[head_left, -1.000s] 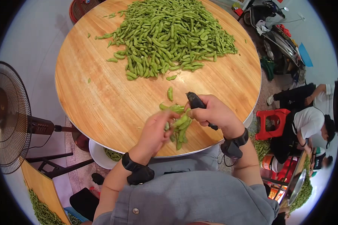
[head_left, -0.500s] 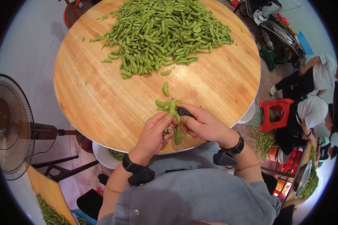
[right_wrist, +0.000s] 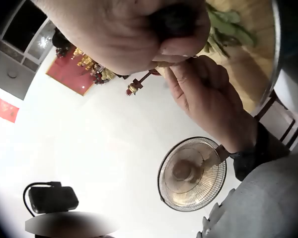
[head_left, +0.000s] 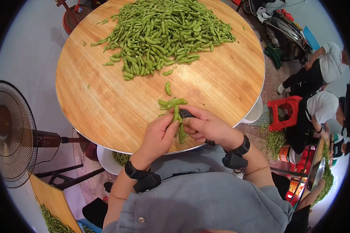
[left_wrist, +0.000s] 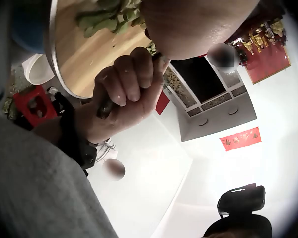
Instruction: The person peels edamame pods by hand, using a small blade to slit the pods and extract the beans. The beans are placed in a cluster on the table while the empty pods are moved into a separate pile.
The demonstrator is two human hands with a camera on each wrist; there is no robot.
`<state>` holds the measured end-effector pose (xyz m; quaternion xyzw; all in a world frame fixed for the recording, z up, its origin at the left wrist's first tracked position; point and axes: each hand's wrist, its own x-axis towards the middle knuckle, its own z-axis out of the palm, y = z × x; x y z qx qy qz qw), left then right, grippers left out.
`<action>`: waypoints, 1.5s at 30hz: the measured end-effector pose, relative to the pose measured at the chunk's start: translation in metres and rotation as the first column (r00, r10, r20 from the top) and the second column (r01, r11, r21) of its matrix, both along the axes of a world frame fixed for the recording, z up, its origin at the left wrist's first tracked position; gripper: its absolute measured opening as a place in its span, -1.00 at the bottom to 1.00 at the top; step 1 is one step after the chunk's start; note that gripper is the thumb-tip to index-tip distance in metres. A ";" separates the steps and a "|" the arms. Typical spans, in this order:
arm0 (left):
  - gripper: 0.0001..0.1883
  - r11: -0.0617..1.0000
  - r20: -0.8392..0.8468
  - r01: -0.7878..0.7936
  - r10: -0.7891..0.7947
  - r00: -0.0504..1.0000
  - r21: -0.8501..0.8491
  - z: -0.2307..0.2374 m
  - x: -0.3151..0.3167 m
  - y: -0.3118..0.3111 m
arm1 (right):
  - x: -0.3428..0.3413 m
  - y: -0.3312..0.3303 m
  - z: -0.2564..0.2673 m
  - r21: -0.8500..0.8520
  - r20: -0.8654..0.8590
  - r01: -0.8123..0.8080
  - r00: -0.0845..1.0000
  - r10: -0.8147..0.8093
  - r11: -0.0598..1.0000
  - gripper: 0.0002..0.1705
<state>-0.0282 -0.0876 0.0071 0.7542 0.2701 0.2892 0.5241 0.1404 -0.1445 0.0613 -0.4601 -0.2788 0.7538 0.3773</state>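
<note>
Both hands meet near the front edge of the round wooden table (head_left: 116,112). My left hand (head_left: 157,134) pinches an edamame pod (head_left: 177,112), which points away from me. My right hand (head_left: 214,128) grips a dark, thick tool (head_left: 186,113), its end right beside that pod. In the left wrist view, the tool's rear end (left_wrist: 105,109) pokes out below the curled fingers; I cannot tell what kind of tool it is. Loose edamame pods (head_left: 171,102) lie just beyond the fingertips, and another pod (head_left: 182,136) shows between the hands.
A large heap of edamame pods (head_left: 167,35) covers the table's far part. One single pod (head_left: 167,88) lies between heap and hands. A fan (head_left: 13,134) stands at left, a white bucket (head_left: 107,159) below the edge, a red stool (head_left: 274,120) and people at right.
My left hand, blurred and lower a second ago, has come up to the tool and now pinches a pod there. The right hand has turned the tool inward. The head view has shifted slightly.
</note>
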 end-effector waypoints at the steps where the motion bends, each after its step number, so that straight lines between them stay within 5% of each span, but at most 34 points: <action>1: -0.83 0.999 0.096 -0.034 0.036 0.995 -0.025 0.000 0.001 -0.001 | 0.001 0.000 0.000 -0.034 -0.153 -0.014 0.988 0.009 0.999 -0.53; 2: -0.83 0.999 0.096 -0.032 0.034 0.995 -0.023 0.004 -0.002 -0.002 | 0.002 -0.002 -0.002 -0.031 -0.153 -0.012 0.988 0.007 0.999 -0.53; 3: -0.81 0.893 0.198 0.096 -0.008 0.980 -0.439 0.011 -0.006 -0.002 | 0.002 -0.005 -0.007 -0.084 -0.360 0.007 0.932 -0.036 0.996 -0.55; 4: -0.78 0.610 0.305 0.242 -0.001 0.952 -0.755 0.015 -0.007 -0.002 | 0.002 -0.007 -0.010 -0.139 -0.548 0.012 0.832 -0.087 0.990 -0.56; 5: -0.78 0.610 0.304 0.242 -0.001 0.953 -0.754 0.015 -0.007 -0.003 | 0.001 -0.010 -0.011 -0.138 -0.548 0.012 0.832 -0.086 0.990 -0.56; 7: -0.71 0.300 0.529 0.485 0.085 0.844 -0.822 0.012 -0.006 -0.005 | -0.001 -0.014 -0.014 -0.315 -0.648 0.044 0.720 -0.249 0.948 -0.61; 8: -0.71 0.297 0.525 0.482 0.083 0.847 -0.824 0.007 -0.004 -0.007 | 0.001 -0.013 -0.015 -0.316 -0.651 0.046 0.716 -0.252 0.948 -0.61; 10: -0.65 0.052 0.633 0.638 0.204 0.746 -0.768 -0.002 0.001 -0.007 | 0.008 -0.009 -0.017 -0.154 -0.597 0.030 0.793 -0.117 0.988 -0.69; 11: -0.65 0.049 0.632 0.637 0.203 0.748 -0.769 -0.003 0.002 -0.006 | 0.010 -0.008 -0.011 -0.155 -0.598 0.032 0.792 -0.120 0.987 -0.69; 13: -0.65 0.065 0.604 0.608 0.237 0.761 -0.791 -0.003 0.003 -0.005 | 0.011 -0.006 0.004 -0.083 -0.240 0.079 0.966 -0.097 0.993 -0.76; 16: -0.65 0.129 0.566 0.551 0.212 0.797 -0.824 -0.005 0.005 -0.003 | 0.017 0.003 -0.004 -0.009 -0.119 0.114 0.986 -0.114 0.993 -0.83; 23: -0.64 0.153 0.487 0.464 0.192 0.852 -0.873 -0.011 0.005 -0.005 | 0.007 0.021 -0.026 0.046 -0.049 0.138 0.990 -0.136 0.989 -0.99; 25: -0.62 -0.088 0.567 0.619 0.318 0.760 -0.780 -0.016 0.004 -0.003 | 0.001 0.021 -0.027 0.024 -0.124 0.189 0.975 -0.185 0.982 -0.96; 29: -0.66 -0.009 0.542 0.558 0.230 0.808 -0.829 -0.008 0.007 -0.003 | 0.008 0.022 -0.030 -0.103 -0.262 0.199 0.940 -0.219 0.975 -0.95; 31: -0.70 0.385 0.257 0.206 0.085 0.963 -0.900 -0.001 0.008 -0.002 | 0.011 0.022 -0.028 -0.080 -0.144 0.164 0.974 -0.174 0.983 -0.92; 35: -0.79 0.564 0.181 0.115 0.062 0.981 -0.818 -0.005 0.011 0.000 | 0.013 0.021 -0.014 -0.019 0.032 0.060 0.998 -0.059 0.998 -0.89; 37: -0.78 0.838 0.173 0.059 0.043 0.984 -0.543 -0.005 0.018 -0.002 | 0.009 0.019 -0.013 0.004 0.151 0.015 0.988 -0.015 1.000 -0.85; 41: -0.78 0.749 0.164 0.124 -0.021 0.986 -0.651 0.007 0.011 0.001 | 0.011 0.014 -0.018 0.055 0.077 0.041 0.996 -0.046 0.998 -0.85; 43: -0.77 0.400 0.315 0.271 0.046 0.948 -0.876 0.009 0.011 0.001 | 0.012 0.013 -0.019 0.012 -0.003 0.100 0.995 -0.100 0.995 -0.74; 45: -0.77 0.418 0.271 0.219 0.067 0.960 -0.881 0.009 0.015 -0.002 | 0.013 0.012 -0.018 0.040 0.048 0.108 0.993 -0.110 0.993 -0.73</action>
